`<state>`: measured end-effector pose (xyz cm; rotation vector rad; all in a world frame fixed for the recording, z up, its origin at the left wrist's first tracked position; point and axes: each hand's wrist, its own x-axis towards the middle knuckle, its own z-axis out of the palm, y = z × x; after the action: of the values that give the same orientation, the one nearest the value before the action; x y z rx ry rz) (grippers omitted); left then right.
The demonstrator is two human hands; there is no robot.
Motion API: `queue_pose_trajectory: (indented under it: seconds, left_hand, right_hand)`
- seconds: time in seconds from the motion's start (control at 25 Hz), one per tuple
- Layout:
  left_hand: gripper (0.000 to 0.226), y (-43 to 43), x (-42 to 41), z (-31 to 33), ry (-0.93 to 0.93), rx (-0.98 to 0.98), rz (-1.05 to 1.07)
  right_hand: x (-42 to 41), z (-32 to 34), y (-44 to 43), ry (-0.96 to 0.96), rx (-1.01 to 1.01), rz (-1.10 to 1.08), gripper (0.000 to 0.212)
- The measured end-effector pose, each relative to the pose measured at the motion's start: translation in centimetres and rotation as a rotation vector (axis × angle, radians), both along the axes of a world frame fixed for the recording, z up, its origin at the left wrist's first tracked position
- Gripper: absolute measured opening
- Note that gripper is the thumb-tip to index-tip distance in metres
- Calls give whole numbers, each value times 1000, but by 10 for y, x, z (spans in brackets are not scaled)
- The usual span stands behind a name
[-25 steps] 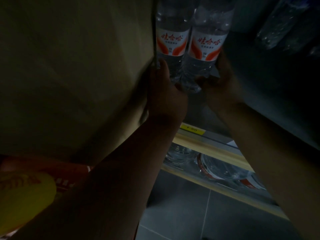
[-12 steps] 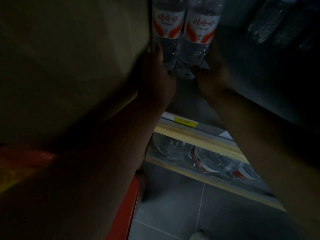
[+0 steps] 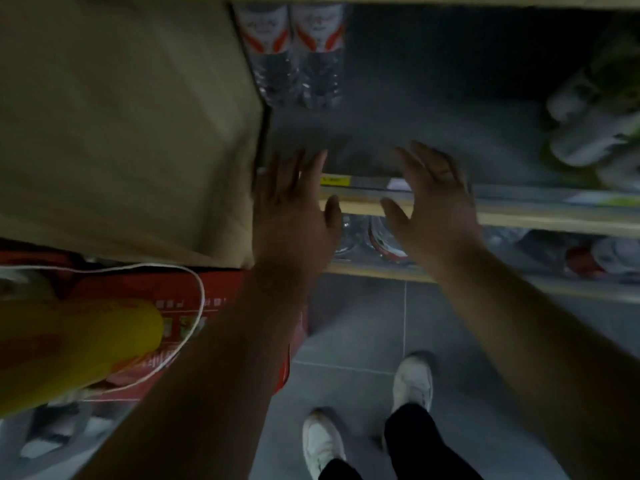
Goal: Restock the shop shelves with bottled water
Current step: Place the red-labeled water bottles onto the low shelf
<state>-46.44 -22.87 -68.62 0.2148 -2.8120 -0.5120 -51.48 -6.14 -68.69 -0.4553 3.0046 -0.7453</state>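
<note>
We no longer hold the water: our left grip (image 3: 294, 216) is off the left bottle (image 3: 272, 64) and our right grip (image 3: 433, 209) is off the right bottle (image 3: 320, 64). Both grips now hang with fingers straight and spread over the front edge of the shelf (image 3: 450, 133), well apart from the bottles, which stand unsupported farther back. The view now also takes in the floor (image 3: 346, 323) and our white shoes (image 3: 414, 382).
</note>
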Motion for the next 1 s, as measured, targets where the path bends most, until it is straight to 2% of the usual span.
queue_pose_trajectory:
  seconds: [0.36,0.48,0.64,0.76,1.0]
  left_hand:
    - [71,121,76,35,-214,-102,-439]
    - [77,173,92,35,-284,-125,-556]
    - [81,272,113,18,-361,-146,-746]
    - [81,353,119,9,-351,-181,-902]
    - [78,501,125,11,-505,-282,-1046]
  right_hand:
    - [155,21,138,-300,90,-480,77]
    - [195,23,196,-376,62,-624,79]
    - [242,10,284,-398,42,-826,79]
    - [270,-1,352,-452,18,-938,82]
    - [316,-6,479,-602,-61,-1059,84]
